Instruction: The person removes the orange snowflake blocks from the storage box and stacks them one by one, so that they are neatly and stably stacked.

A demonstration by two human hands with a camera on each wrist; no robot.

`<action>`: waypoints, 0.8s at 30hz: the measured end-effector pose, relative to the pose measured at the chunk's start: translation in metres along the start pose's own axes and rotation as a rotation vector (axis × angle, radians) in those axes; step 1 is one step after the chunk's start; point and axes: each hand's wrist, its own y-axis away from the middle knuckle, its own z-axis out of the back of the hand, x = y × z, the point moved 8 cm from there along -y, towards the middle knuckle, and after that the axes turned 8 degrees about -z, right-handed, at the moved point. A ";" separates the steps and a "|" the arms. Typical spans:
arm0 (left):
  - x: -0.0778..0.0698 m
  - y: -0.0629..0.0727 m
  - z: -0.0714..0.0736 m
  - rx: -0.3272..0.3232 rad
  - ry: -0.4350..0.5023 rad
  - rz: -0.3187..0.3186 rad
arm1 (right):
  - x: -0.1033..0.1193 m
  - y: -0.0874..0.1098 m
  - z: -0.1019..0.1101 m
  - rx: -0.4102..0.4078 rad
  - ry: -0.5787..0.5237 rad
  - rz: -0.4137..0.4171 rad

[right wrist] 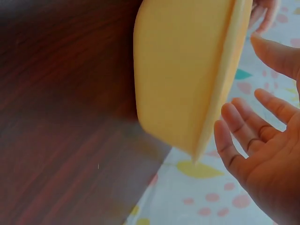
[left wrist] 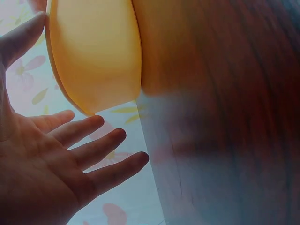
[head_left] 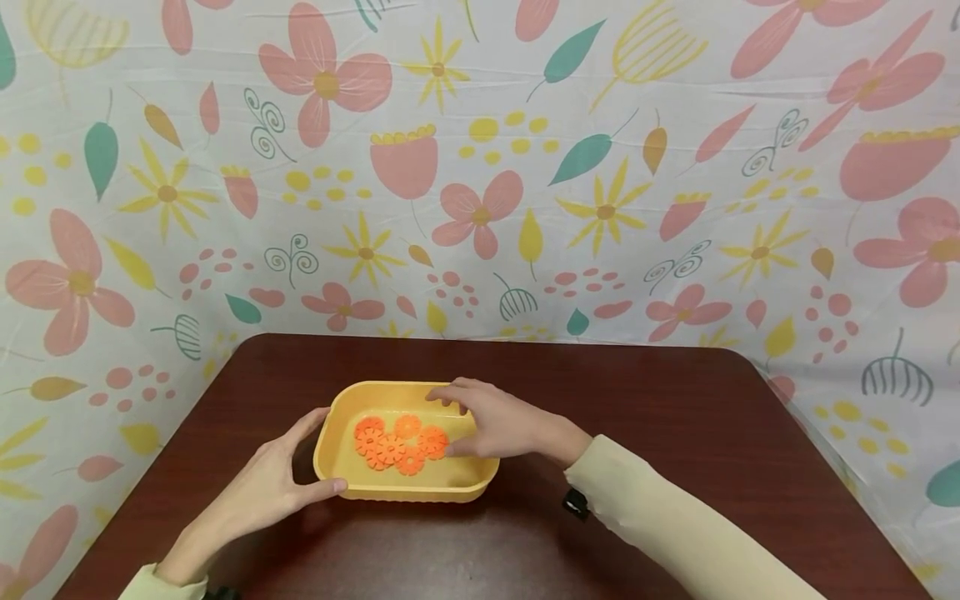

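Above the yellow tray (head_left: 408, 494), spreading the right hand (head_left: 502, 419) near orange discs (head_left: 391, 450), presumably light, stiff, suiting edge pinches; touching the rim (head_left: 397, 384) with the left hand (head_left: 270, 481) spread.

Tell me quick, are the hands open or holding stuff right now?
Left hand: open, thumb touching the yellow tub.
Right hand: open, over the tub's right end, holding nothing.

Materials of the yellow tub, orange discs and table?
Tub: likely moulded plastic, semi-gloss; smooth, evenly coloured walls, soft highlights.
Discs: probably plastic, finish unclear; uniform orange, notched edges.
Table: wood or wood-look laminate, satin; reddish-brown streaks, hazy reflections.
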 end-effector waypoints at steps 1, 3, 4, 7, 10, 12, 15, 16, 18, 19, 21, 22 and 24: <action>0.000 0.000 0.000 0.001 0.003 0.000 | 0.002 -0.003 -0.003 0.011 -0.004 0.008; 0.000 0.000 -0.001 0.004 0.011 0.008 | 0.004 -0.009 -0.010 0.031 -0.010 0.025; 0.000 0.000 -0.001 0.006 0.012 0.010 | 0.005 -0.012 -0.013 0.039 -0.013 0.035; -0.001 -0.001 0.000 0.005 0.016 0.004 | 0.009 -0.020 -0.021 0.056 -0.012 0.055; -0.001 -0.001 0.000 0.000 0.023 -0.011 | 0.011 -0.028 -0.028 0.065 -0.006 0.056; -0.002 -0.001 0.000 -0.003 0.028 -0.016 | 0.011 -0.033 -0.032 0.072 -0.013 0.052; -0.001 -0.001 -0.001 -0.001 0.031 -0.010 | 0.013 -0.040 -0.039 0.086 -0.027 0.051; -0.001 -0.001 -0.001 0.004 0.031 -0.003 | 0.014 -0.042 -0.041 0.090 -0.030 0.055; 0.000 -0.001 -0.001 0.014 0.031 0.010 | 0.016 -0.045 -0.045 0.095 -0.034 0.060; 0.000 -0.001 -0.002 0.020 0.034 0.016 | 0.016 -0.047 -0.047 0.097 -0.031 0.062; 0.000 -0.001 -0.002 0.031 0.041 0.028 | 0.017 -0.051 -0.050 0.099 -0.027 0.062; 0.001 -0.001 -0.003 0.034 0.048 0.034 | 0.016 -0.052 -0.051 0.100 -0.026 0.060; 0.001 -0.001 -0.003 0.036 0.057 0.041 | 0.016 -0.055 -0.054 0.104 -0.029 0.054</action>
